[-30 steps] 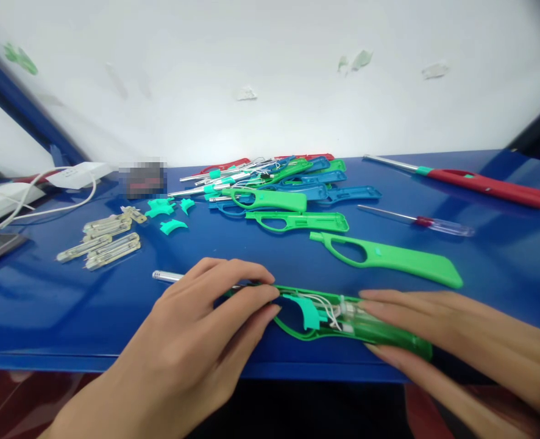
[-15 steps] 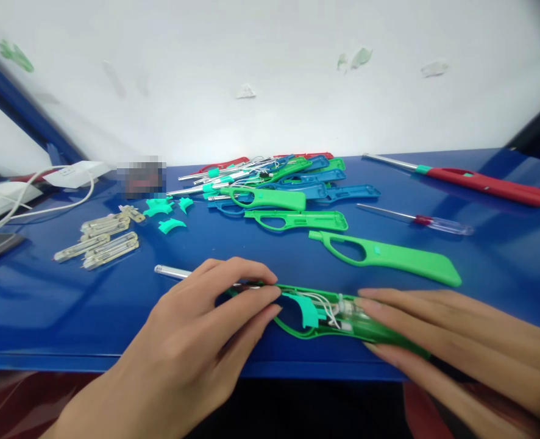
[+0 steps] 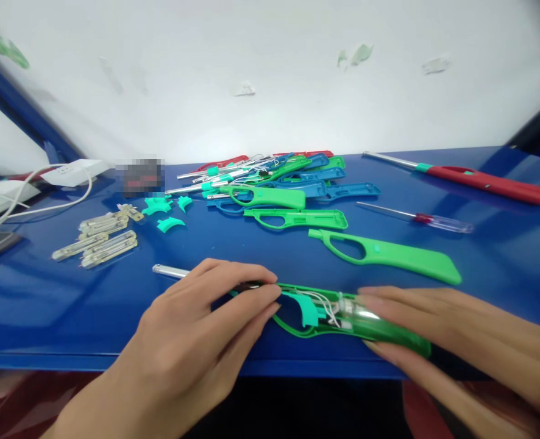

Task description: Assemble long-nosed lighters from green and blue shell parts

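Inspection finds little change over the last second: both hands have stayed on the same bright green plastic half-shell, while the camera view has drifted slightly. The shell sits open side up near the front edge of the glossy blue tabletop. The left hand is closed, its fingertips drawn together over the neck of the shell; the exact contact beneath them is hidden. A slim silver metal tube projects past that hand. The right hand is partly closed about the rear end, fingers across the top and thumb along the near side, pressing over a translucent green cylinder. Between the hands, a curved turquoise plastic trigger and thin white wires remain exposed. In this inspector's judgement, the unchanged grip points to steadying or seating parts inside the shell, and loose wires could become trapped at the rim. A second bright green plastic cover lies untouched just beyond, outer face up, with a clear-handled screwdriver farther back. Neither has shifted on the tabletop, so the shell stands uncovered.
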`<state>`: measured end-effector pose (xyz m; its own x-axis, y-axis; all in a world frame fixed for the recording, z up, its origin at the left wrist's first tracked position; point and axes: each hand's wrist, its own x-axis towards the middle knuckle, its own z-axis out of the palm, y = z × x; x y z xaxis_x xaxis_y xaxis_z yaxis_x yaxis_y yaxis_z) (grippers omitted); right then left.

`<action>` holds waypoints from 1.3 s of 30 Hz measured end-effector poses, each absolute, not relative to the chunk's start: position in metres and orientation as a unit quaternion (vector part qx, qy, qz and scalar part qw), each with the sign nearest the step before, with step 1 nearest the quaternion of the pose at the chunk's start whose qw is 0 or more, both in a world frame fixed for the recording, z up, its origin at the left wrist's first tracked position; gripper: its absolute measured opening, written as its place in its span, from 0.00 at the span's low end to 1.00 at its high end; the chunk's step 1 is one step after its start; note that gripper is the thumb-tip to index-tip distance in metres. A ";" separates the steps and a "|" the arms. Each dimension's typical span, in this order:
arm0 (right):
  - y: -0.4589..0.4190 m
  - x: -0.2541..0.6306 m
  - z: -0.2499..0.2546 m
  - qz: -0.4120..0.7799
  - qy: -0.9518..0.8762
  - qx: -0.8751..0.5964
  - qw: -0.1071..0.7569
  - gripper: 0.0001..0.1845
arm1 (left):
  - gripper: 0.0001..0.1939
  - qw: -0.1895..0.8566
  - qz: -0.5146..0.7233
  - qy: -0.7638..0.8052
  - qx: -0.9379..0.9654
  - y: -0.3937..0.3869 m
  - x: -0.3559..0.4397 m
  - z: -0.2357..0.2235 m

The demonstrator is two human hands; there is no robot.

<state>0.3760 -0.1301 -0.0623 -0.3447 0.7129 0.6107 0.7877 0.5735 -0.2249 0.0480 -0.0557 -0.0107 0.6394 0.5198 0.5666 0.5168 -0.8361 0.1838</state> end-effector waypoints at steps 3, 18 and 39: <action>-0.133 0.376 -0.062 -0.043 -0.809 -0.470 0.351 0.27 | 0.13 0.003 0.317 0.289 0.903 -0.057 0.048 -0.012; -0.133 0.372 -0.061 -0.048 -0.807 -0.469 0.356 0.27 | 0.17 -0.038 0.274 0.295 0.915 -0.057 0.054 -0.013; -0.129 0.369 -0.057 -0.065 -0.809 -0.463 0.356 0.23 | 0.17 -0.021 0.287 0.315 0.904 -0.059 0.054 -0.011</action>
